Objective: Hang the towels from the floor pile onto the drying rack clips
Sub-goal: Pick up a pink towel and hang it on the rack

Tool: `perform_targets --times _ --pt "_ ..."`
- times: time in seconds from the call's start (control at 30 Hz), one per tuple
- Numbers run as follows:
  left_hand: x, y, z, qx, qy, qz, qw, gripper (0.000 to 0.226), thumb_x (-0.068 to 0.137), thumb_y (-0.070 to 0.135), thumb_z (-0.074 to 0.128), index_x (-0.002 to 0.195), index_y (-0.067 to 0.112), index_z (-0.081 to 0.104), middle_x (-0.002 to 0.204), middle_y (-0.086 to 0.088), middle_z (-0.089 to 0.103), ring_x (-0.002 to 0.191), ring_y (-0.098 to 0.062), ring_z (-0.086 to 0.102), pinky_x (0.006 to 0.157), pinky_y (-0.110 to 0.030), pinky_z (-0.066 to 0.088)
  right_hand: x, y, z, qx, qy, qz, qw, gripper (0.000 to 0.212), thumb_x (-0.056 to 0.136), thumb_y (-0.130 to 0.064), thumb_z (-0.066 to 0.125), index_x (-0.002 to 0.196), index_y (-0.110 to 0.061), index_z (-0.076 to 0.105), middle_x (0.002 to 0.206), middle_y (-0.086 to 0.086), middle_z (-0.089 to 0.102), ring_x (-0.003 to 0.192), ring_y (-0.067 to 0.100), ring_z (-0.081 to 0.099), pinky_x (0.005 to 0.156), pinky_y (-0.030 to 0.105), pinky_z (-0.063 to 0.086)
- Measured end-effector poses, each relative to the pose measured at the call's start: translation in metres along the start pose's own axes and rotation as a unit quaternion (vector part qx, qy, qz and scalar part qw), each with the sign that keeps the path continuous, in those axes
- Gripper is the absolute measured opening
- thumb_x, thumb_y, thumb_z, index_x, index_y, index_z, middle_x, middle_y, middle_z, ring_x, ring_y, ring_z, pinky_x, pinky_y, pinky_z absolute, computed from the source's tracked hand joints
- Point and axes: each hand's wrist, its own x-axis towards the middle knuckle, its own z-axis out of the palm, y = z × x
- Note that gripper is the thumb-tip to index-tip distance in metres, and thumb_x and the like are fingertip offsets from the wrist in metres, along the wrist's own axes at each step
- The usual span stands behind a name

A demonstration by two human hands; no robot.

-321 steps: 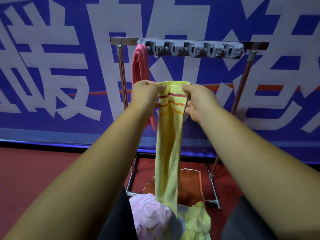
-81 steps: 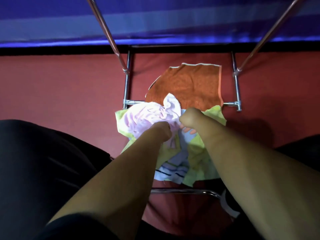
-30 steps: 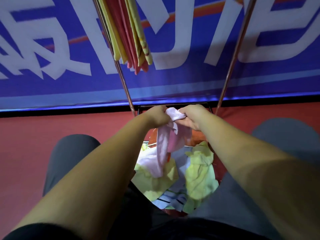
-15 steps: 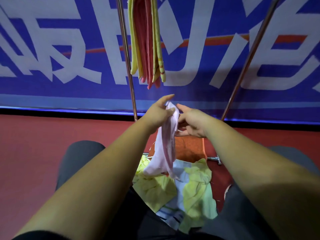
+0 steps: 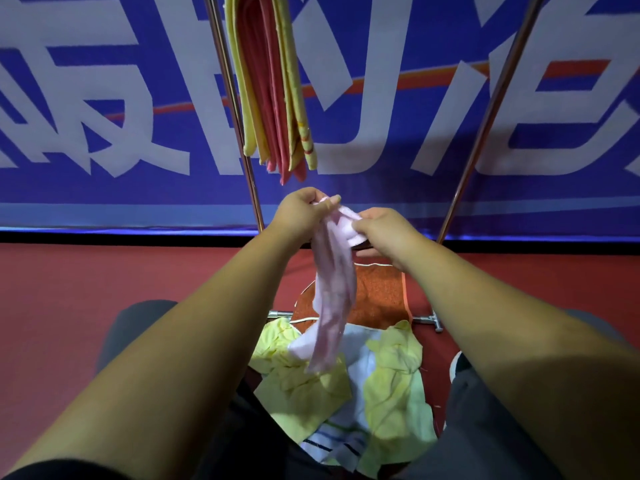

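A pale pink towel [image 5: 333, 296] hangs in front of me, lifted off the floor pile. My left hand [image 5: 302, 213] pinches its top edge and my right hand [image 5: 381, 230] grips the same edge just to the right. Below lies the floor pile [image 5: 391, 386] of yellow-green and light blue towels, with an orange towel [image 5: 377, 296] behind it. A yellow towel [image 5: 294, 98] and a red-pink towel [image 5: 263, 98] hang from the drying rack above; the rack's clips are out of view.
The rack's left pole [image 5: 239, 126] and right pole [image 5: 485, 123] slant down to a metal base bar [image 5: 427, 319] on the red floor. A blue banner [image 5: 104, 116] with large white characters covers the wall behind. My knees in dark trousers frame the pile.
Both hands have raised the pink towel from the pile, and my right hand has closed on its top edge. The camera has tilted up from the floor toward the rack.
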Motion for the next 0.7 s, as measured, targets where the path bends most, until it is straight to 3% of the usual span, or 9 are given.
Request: perform_targets --times 0.03,0.1,0.17,0.27,0.37,0.43,0.57,0.7 --pt "0.001 0.002 -0.002 0.041 0.005 0.008 0.999 0.033 0.094 0.042 0.078 0.089 0.012 0.066 0.066 0.002 0.06 0.054 -0.008 0.053 0.055 -0.021 0.047 0.002 -0.001 -0.003 -0.009 0.021 -0.005 1.0 0.017 0.097 -0.015 0.06 0.108 -0.014 0.073 0.103 0.009 0.079 0.094 0.022 0.076 0.08 0.039 0.067" --pt "0.003 0.001 -0.006 0.121 0.009 0.021 0.992 0.039 0.094 0.045 0.077 0.091 0.008 0.067 0.07 0.002 0.061 0.06 -0.01 0.054 0.053 -0.023 0.043 0.008 -0.001 -0.01 -0.04 0.068 -0.043 0.996 0.01 0.099 -0.026 0.065 0.096 -0.019 0.073 0.091 0.002 0.077 0.086 0.019 0.073 0.076 0.036 0.063" --pt "0.004 0.001 -0.011 0.194 -0.002 0.034 0.98 0.042 0.092 0.054 0.076 0.091 0.013 0.069 0.078 0.001 0.064 0.072 -0.016 0.057 0.06 -0.028 0.044 0.01 -0.005 -0.015 -0.042 0.088 -0.085 0.992 0.014 0.097 -0.03 0.071 0.09 -0.019 0.074 0.077 -0.002 0.073 0.073 0.016 0.067 0.069 0.033 0.057" --pt "0.003 0.002 -0.011 0.27 -0.045 0.069 0.959 0.037 0.087 0.06 0.077 0.097 0.025 0.069 0.107 -0.004 0.063 0.097 -0.022 0.059 0.077 -0.032 0.048 0.009 -0.016 -0.015 0.0 0.056 -0.095 0.994 0.015 0.094 -0.032 0.076 0.095 -0.017 0.078 0.078 0.003 0.075 0.074 0.017 0.07 0.075 0.043 0.064" --pt "-0.005 0.012 -0.008 0.178 -0.121 0.073 0.974 0.029 0.093 0.024 0.079 0.116 0.015 0.065 0.118 -0.004 0.068 0.099 -0.014 0.064 0.083 -0.032 0.056 0.006 -0.028 -0.012 -0.053 0.048 -0.112 0.991 0.021 0.092 -0.031 0.082 0.096 -0.01 0.08 0.068 -0.001 0.068 0.059 0.007 0.058 0.054 0.023 0.05" --pt "-0.006 0.011 -0.007 0.111 -0.165 0.042 0.979 0.035 0.089 0.01 0.076 0.12 0.015 0.061 0.116 -0.007 0.073 0.103 -0.016 0.071 0.097 -0.045 0.059 0.007 -0.031 -0.01 -0.065 0.048 -0.119 0.99 0.028 0.087 -0.034 0.087 0.094 -0.008 0.081 0.071 0.007 0.072 0.061 0.007 0.058 0.059 0.022 0.046" --pt "-0.007 0.003 -0.003 0.103 -0.199 0.009 0.975 0.048 0.079 0.023 0.081 0.123 0.017 0.062 0.114 -0.005 0.077 0.107 -0.022 0.075 0.101 -0.051 0.059 0.004 -0.028 -0.008 -0.037 0.045 -0.099 0.993 0.029 0.085 -0.037 0.089 0.092 -0.01 0.082 0.081 0.009 0.08 0.068 0.012 0.069 0.066 0.03 0.056" --pt "-0.009 -0.009 0.004 0.143 -0.171 -0.002 0.975 0.03 0.085 0.036 0.083 0.105 0.017 0.074 0.102 -0.005 0.079 0.095 -0.021 0.075 0.094 -0.047 0.059 0.007 -0.007 -0.007 -0.035 0.046 -0.114 0.992 0.021 0.089 -0.034 0.086 0.092 -0.014 0.082 0.092 0.007 0.081 0.079 0.012 0.071 0.081 0.037 0.061"
